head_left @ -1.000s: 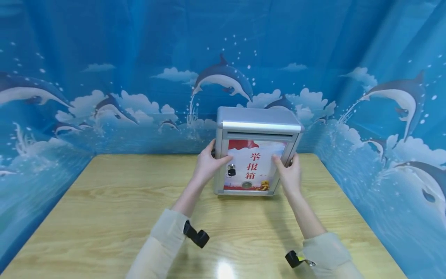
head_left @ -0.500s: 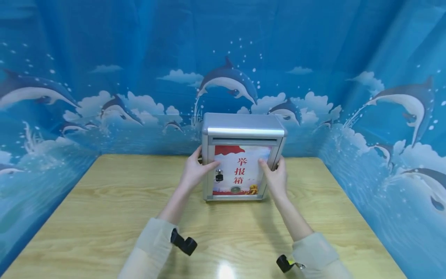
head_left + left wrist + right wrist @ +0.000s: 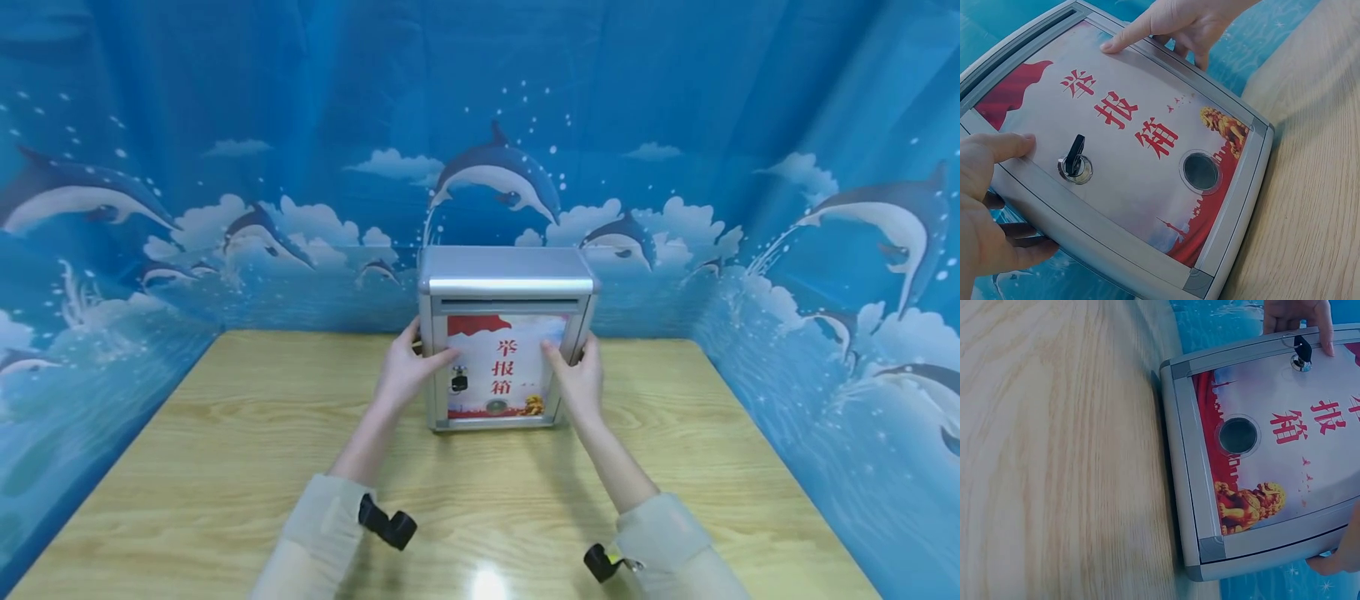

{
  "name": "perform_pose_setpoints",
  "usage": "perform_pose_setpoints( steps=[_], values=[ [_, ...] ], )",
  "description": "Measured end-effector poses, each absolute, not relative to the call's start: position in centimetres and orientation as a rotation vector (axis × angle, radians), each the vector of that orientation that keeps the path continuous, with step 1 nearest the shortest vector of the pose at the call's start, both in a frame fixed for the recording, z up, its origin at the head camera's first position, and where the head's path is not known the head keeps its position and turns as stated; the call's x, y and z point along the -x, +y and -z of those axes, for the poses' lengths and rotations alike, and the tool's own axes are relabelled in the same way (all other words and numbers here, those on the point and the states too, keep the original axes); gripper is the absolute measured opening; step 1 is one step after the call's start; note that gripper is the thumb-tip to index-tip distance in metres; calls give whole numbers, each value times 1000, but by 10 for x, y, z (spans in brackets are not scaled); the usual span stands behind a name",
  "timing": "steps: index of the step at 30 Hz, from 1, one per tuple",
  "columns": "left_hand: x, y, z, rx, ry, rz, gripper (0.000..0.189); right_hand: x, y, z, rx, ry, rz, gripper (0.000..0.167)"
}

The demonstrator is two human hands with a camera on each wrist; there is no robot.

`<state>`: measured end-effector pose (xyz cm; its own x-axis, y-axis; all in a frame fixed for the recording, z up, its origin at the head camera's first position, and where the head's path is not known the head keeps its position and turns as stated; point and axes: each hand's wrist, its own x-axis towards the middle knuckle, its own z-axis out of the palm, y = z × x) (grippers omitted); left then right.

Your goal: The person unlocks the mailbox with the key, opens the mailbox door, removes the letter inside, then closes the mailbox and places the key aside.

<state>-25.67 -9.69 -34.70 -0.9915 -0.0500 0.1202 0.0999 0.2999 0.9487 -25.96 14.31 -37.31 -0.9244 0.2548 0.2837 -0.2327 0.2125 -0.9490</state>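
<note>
A silver metal report box (image 3: 507, 289) with a slot under its sloped lid stands upright toward the back of the table. Its white and red front panel (image 3: 1129, 81) bears red characters, a golden lion and a round window (image 3: 1238, 435). A black key (image 3: 1075, 155) sits in the lock at the panel's left side. My left hand (image 3: 405, 367) grips the box's left side, thumb on the front and fingers round behind. On the opposite side my right hand (image 3: 581, 375) holds it the same way, its thumb on the panel. Fingers behind the box are partly hidden.
The box is on a wooden table (image 3: 247, 467), near its back edge. Behind and at both sides hangs a blue curtain (image 3: 330, 167) printed with dolphins and waves. Black wrist cameras (image 3: 388, 521) are strapped at both sleeves.
The box, gripped by both hands, has shifted left across the table and now faces more squarely forward. The head view has also moved slightly.
</note>
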Motion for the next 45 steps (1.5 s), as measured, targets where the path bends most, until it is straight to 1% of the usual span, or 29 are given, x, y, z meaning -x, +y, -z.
perform_pose_setpoints(
  steps=[11,20,28,33,41,43,45],
  values=[
    [259,-101,349,40,-2419,1799,81,266,140,375,20,-2114,-1769,68],
    [262,-102,350,44,-2407,1777,78,270,139,375,7,-2122,-1769,69],
    [261,-102,350,23,-2442,1751,82,274,142,377,-37,-2156,-1735,70],
    [261,-103,348,-12,-2512,1699,86,276,145,376,-87,-2211,-1676,73],
    [263,-108,342,11,-2613,1658,89,274,156,378,-176,-2291,-1538,79],
    [262,-112,337,32,-2608,1665,88,272,161,380,-204,-2281,-1461,78],
    [261,-115,330,48,-2589,1652,87,270,166,380,-244,-2223,-1381,72]
  ],
)
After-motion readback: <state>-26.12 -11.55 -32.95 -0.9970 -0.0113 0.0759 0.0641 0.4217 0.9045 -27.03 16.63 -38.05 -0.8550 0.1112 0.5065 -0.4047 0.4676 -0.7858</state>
